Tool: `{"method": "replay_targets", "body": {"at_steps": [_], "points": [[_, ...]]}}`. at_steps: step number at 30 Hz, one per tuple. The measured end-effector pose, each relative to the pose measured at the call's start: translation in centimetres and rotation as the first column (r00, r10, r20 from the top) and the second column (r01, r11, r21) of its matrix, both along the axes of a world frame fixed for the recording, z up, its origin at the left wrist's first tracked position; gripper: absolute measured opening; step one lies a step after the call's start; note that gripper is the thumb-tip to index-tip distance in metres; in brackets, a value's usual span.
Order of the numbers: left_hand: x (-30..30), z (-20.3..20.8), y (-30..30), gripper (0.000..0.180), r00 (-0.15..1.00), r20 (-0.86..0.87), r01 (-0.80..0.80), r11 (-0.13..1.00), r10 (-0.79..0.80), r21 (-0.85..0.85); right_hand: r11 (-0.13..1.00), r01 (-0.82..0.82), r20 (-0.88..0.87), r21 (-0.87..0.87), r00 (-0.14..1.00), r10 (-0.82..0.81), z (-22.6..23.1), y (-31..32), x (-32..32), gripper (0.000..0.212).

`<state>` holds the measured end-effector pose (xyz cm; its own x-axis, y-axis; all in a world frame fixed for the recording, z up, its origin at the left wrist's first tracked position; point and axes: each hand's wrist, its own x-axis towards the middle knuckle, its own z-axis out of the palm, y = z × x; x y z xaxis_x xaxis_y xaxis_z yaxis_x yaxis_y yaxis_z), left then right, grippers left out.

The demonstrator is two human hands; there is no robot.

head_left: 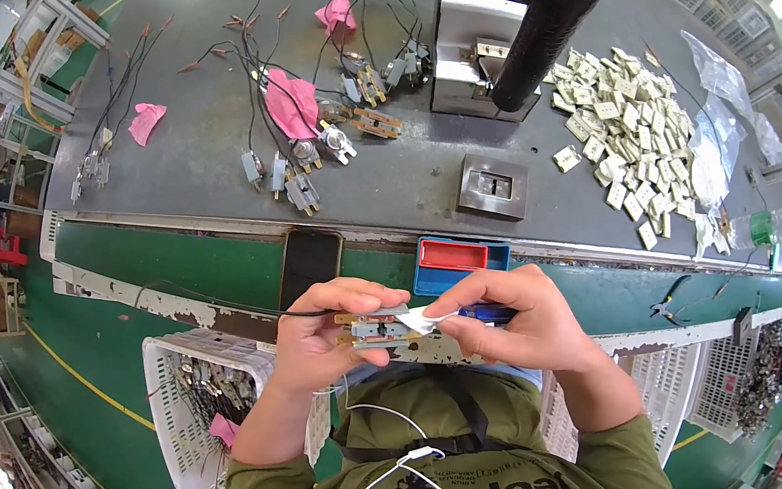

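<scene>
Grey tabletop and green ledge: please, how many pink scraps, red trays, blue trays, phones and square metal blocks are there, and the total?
Pink scraps: 3
Red tray: 1
Blue tray: 1
Phone: 1
Square metal block: 1
Total: 7

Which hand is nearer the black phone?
Left. The left hand is at the near end of the black phone, overlapping its corner in this view; the right hand is farther off, to the phone's right.

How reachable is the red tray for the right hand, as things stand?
Probably yes: the red tray sits just beyond the right hand with nothing visible between, though that hand is occupied with a blue tool.
</scene>
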<state>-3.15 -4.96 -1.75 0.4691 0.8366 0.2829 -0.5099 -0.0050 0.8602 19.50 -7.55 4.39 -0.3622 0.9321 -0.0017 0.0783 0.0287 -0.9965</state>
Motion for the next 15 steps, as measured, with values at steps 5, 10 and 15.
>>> {"method": "replay_targets", "body": {"at_steps": [5, 10, 15], "points": [[-0.08, 0.01, -0.01, 0.050, 1.000, 0.002, 0.006, 1.000, -0.006, 0.007, 0.999, -0.002, 0.019, 0.053, 1.000, 0.001, 0.02, -0.03, -0.09, 0.013], [-0.11, -0.03, 0.05, 0.050, 1.000, 0.003, 0.000, 1.000, 0.000, 0.019, 1.000, 0.005, 0.019, -0.008, 1.000, -0.004, 0.55, 0.02, -0.02, 0.014], [-0.04, 0.12, 0.10, 0.051, 1.000, 0.002, -0.003, 1.000, 0.003, 0.026, 1.000, -0.001, 0.014, 0.000, 1.000, 0.001, 0.77, 0.06, 0.04, 0.014]]}}
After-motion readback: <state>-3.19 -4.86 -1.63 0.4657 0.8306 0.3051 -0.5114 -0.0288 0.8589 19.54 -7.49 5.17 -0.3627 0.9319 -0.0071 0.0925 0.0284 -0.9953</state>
